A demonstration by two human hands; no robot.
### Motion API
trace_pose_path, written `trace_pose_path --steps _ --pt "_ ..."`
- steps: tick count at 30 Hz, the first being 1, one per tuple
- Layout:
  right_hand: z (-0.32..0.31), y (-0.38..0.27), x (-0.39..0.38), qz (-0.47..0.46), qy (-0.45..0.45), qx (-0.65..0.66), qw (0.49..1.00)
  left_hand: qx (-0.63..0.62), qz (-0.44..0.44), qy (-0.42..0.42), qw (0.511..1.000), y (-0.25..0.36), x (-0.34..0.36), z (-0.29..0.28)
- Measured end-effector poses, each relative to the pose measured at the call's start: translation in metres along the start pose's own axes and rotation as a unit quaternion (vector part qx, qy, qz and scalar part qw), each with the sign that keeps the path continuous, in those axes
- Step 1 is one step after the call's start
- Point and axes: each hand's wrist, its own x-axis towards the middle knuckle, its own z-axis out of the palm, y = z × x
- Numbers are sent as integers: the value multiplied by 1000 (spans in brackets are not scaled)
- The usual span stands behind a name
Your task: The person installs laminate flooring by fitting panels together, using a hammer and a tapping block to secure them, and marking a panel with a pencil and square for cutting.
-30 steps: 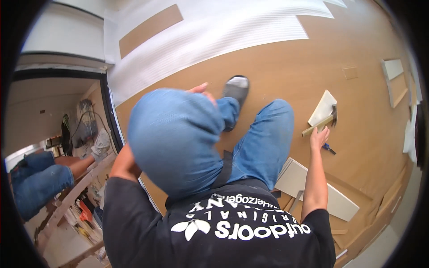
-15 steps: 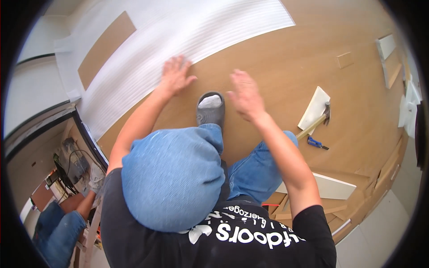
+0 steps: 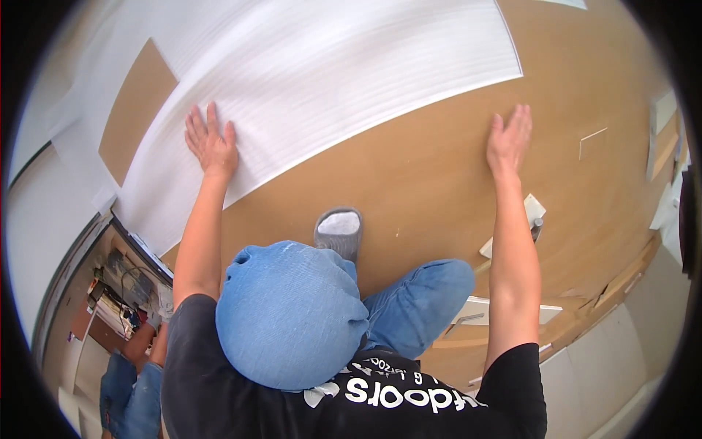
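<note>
My left hand is spread, fingers apart, over the white foam-like sheet on the left. It seems to lie on the sheet. Further right, my right hand is held out over the brown board surface, below the sheet's right corner. Its fingers are stretched and a little blurred, with nothing in them. I cannot tell whether it touches the board. My foot in a grey slipper stands on the board between my arms.
A brown rectangular piece lies on the white sheet at far left. The hammer and a white offcut are partly behind my right forearm. Another white strip lies near my knee. Another person's jeans show at lower left.
My hands have moved wide apart: the left one leftward onto the white sheet, the right one rightward over the board. The whole view has shifted.
</note>
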Motion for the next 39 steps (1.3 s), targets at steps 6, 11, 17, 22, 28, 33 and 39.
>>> trace_pose_path --steps 6,11,17,22,28,33,39 --pt "7 8 3 -7 91 2 996 -9 35 15 999 9 19 -2" --pt "12 5 -7 43 55 22 997 -16 102 46 994 1 8 -6" --pt "-4 -4 -1 81 20 17 996 88 34 -65 993 -15 -5 -9" --pt "-2 -3 -1 86 38 7 996 74 6 -123 990 3 35 -40" --pt "-38 43 -3 90 -182 183 962 -54 150 -150 976 91 -19 -66" --pt "-165 116 -94 52 103 357 927 -393 -77 -382 833 100 -70 -154" --pt "-127 396 -521 637 160 186 731 -709 104 -663 216 208 -145 -109"
